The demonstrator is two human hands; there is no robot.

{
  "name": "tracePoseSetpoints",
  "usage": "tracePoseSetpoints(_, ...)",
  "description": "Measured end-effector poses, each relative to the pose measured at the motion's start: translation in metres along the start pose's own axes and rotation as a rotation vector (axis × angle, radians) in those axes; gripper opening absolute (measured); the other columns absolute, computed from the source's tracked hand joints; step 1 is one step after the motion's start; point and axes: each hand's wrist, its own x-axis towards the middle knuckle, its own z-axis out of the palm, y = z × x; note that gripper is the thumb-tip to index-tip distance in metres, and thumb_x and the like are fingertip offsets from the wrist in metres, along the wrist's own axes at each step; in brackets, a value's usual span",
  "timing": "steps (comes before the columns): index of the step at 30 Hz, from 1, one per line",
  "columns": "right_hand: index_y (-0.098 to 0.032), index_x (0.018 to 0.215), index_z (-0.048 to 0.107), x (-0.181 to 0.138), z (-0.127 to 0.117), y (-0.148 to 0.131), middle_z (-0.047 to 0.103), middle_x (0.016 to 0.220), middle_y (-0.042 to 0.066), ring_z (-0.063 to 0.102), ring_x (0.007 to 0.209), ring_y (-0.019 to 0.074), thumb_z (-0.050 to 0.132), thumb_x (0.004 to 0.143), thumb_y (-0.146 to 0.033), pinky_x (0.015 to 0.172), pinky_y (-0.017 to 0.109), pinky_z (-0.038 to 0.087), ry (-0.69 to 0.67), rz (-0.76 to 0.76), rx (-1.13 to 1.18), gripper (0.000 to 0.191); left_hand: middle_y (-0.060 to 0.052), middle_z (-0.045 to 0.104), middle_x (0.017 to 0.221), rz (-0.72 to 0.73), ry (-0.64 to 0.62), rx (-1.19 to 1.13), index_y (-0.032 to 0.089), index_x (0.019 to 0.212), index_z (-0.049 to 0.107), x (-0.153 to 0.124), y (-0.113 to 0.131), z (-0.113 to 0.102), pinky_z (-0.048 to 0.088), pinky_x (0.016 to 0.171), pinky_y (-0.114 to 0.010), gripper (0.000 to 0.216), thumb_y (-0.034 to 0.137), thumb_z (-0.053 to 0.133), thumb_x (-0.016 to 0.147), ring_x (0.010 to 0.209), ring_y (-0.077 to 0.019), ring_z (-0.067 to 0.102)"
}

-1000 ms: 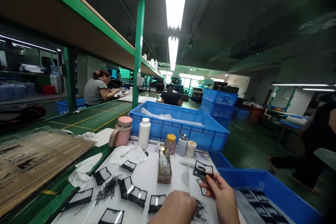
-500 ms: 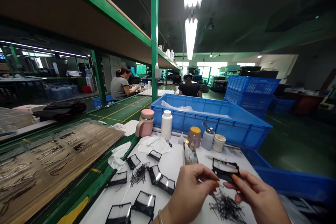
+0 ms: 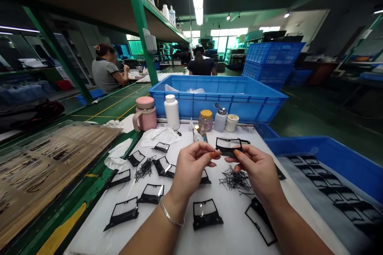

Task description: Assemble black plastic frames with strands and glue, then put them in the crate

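My right hand (image 3: 255, 162) pinches a black plastic frame with a clear window (image 3: 229, 152) between thumb and fingers, held up over the white work surface. My left hand (image 3: 191, 163) is closed in a pinch at the frame's left lower corner; whatever lies between its fingertips is too small to make out. Below the right hand lies a loose pile of thin black strips (image 3: 235, 179). Another such pile (image 3: 145, 168) is to the left of my left hand. Similar black frames lie about, one (image 3: 206, 214) in front of me and one (image 3: 124, 212) at the left.
A blue crate (image 3: 218, 105) stands behind a pink mug (image 3: 146, 115), a white bottle (image 3: 171, 112) and several jars. At the right, a blue bin (image 3: 353, 163) holds rows of frames. Clear trays (image 3: 60, 155) with dark strips lie left. Two co-workers sit farther back.
The view has tilted down and shifted right, so the bin of frames shows at the right. Both hands still hold together at the black frame, my left fingertips now close against its corner.
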Motion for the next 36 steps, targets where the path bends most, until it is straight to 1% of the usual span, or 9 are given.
tracePoseSetpoints(4,-0.014,0.089,0.069,-0.004,0.003,-0.001,0.072,0.078,0.009,0.073,0.074,0.0222,0.075,0.077,-0.042,0.045,0.017,0.049,-0.049,0.056,0.019,0.032,-0.006,0.075,0.084,0.043,0.059,0.079,0.014,0.087,0.07,0.0,-0.004,0.001,0.054,0.063,-0.019,0.009,0.017,0.073,0.078,0.08,-0.0158,0.07)
tracePoseSetpoints(8,-0.013,0.092,0.072,-0.009,0.011,-0.001,0.074,0.086,0.011,0.073,0.074,0.0225,0.071,0.08,-0.042,0.046,0.018,0.052,-0.126,0.101,0.074,0.031,-0.004,0.074,0.077,0.116,0.119,0.178,0.016,0.075,0.074,-0.002,-0.007,0.002,0.053,0.059,-0.017,0.002,0.013,0.075,0.075,0.07,-0.0125,0.066)
tracePoseSetpoints(11,-0.013,0.091,0.073,-0.011,0.014,-0.001,0.074,0.091,0.011,0.074,0.074,0.0225,0.069,0.082,-0.04,0.046,0.018,0.052,-0.157,0.126,0.128,0.029,-0.002,0.072,0.077,0.227,0.125,0.25,0.018,0.072,0.076,-0.002,-0.008,0.003,0.053,0.063,-0.017,0.008,0.01,0.075,0.074,0.073,-0.0115,0.065)
tracePoseSetpoints(15,-0.014,0.09,0.074,-0.012,0.013,-0.003,0.074,0.094,0.011,0.074,0.075,0.0221,0.066,0.085,-0.037,0.046,0.017,0.051,-0.178,0.14,0.165,0.025,-0.002,0.072,0.084,0.337,0.079,0.407,0.021,0.081,0.078,-0.002,-0.01,0.004,0.053,0.074,-0.02,0.012,0.012,0.072,0.079,0.081,-0.0123,0.066)
tracePoseSetpoints(17,-0.014,0.091,0.075,-0.013,0.013,-0.003,0.074,0.094,0.011,0.074,0.075,0.0221,0.065,0.086,-0.036,0.047,0.017,0.052,-0.184,0.143,0.169,0.025,-0.002,0.073,0.087,0.347,0.074,0.452,0.021,0.083,0.078,-0.002,-0.012,0.004,0.054,0.076,-0.022,0.011,0.013,0.07,0.081,0.083,-0.0134,0.067)
tracePoseSetpoints(22,-0.015,0.093,0.075,-0.013,0.013,-0.001,0.073,0.093,0.011,0.073,0.075,0.0213,0.066,0.085,-0.036,0.048,0.017,0.053,-0.197,0.156,0.173,0.025,-0.002,0.073,0.083,0.327,0.119,0.512,0.02,0.077,0.075,-0.005,-0.014,0.006,0.053,0.07,-0.026,0.008,0.013,0.07,0.08,0.078,-0.0156,0.067)
tracePoseSetpoints(25,-0.014,0.093,0.075,-0.013,0.014,0.0,0.073,0.094,0.011,0.073,0.074,0.0203,0.067,0.084,-0.036,0.048,0.017,0.053,-0.216,0.173,0.203,0.025,-0.001,0.071,0.08,0.385,0.172,0.595,0.022,0.076,0.074,-0.006,-0.014,0.008,0.052,0.073,-0.028,0.01,0.012,0.072,0.077,0.079,-0.0158,0.064)
tracePoseSetpoints(30,-0.013,0.093,0.075,-0.012,0.015,0.001,0.072,0.095,0.012,0.072,0.074,0.0198,0.068,0.083,-0.035,0.049,0.018,0.053,-0.262,0.226,0.277,0.025,0.0,0.07,0.085,0.447,0.161,0.647,0.026,0.091,0.075,-0.006,-0.016,0.007,0.05,0.079,-0.028,0.022,0.01,0.073,0.076,0.088,-0.0164,0.061)
tracePoseSetpoints(36,-0.014,0.099,0.074,-0.013,0.016,0.001,0.072,0.101,0.012,0.072,0.076,0.0185,0.065,0.085,-0.035,0.052,0.018,0.054,-0.282,0.213,0.274,0.028,-0.002,0.07,0.087,0.411,0.147,0.68,0.025,0.094,0.074,-0.006,-0.017,0.006,0.049,0.084,-0.033,0.02,0.012,0.07,0.078,0.092,-0.0194,0.06)
